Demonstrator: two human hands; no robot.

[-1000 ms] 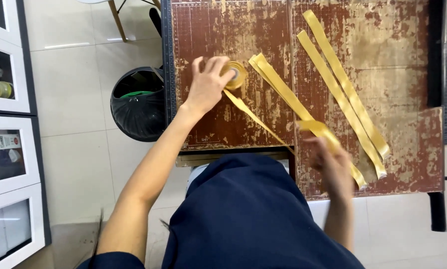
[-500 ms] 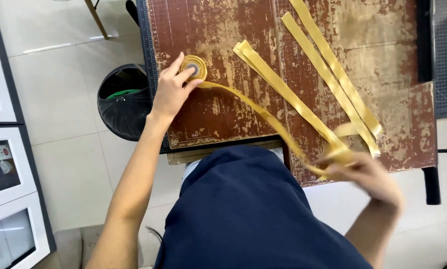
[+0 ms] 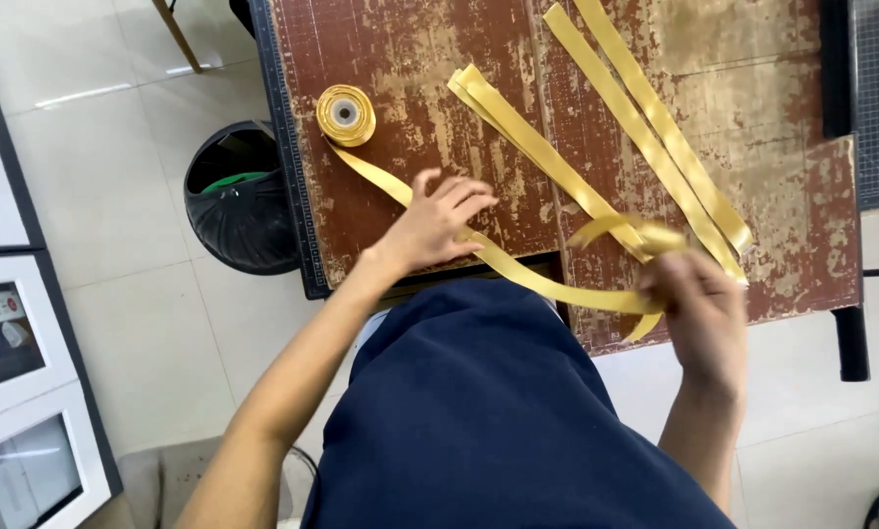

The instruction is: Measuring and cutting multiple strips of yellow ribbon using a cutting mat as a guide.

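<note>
I see the left hand [image 3: 437, 223] spread flat, fingers apart, pressing the gold ribbon [image 3: 518, 269] down on the worn brown desk [image 3: 410, 59]; its grip is wide and closes on nothing. The ribbon runs from the spool [image 3: 345, 115], which lies near the desk's left edge, slants under that hand, and goes on past the desk's near edge to the right hand [image 3: 699, 309]. That hand's grip is closed on the ribbon's end, which curls into a loop [image 3: 620, 227] just above the fingers. Beside the loop, cut strips [image 3: 537, 147] lie slanted across the desk, and two longer strips [image 3: 655, 118] lie to their right, their lower ends close to the right hand. On the tiled floor to the left of the desk stands a black bin [image 3: 238, 201].
</note>
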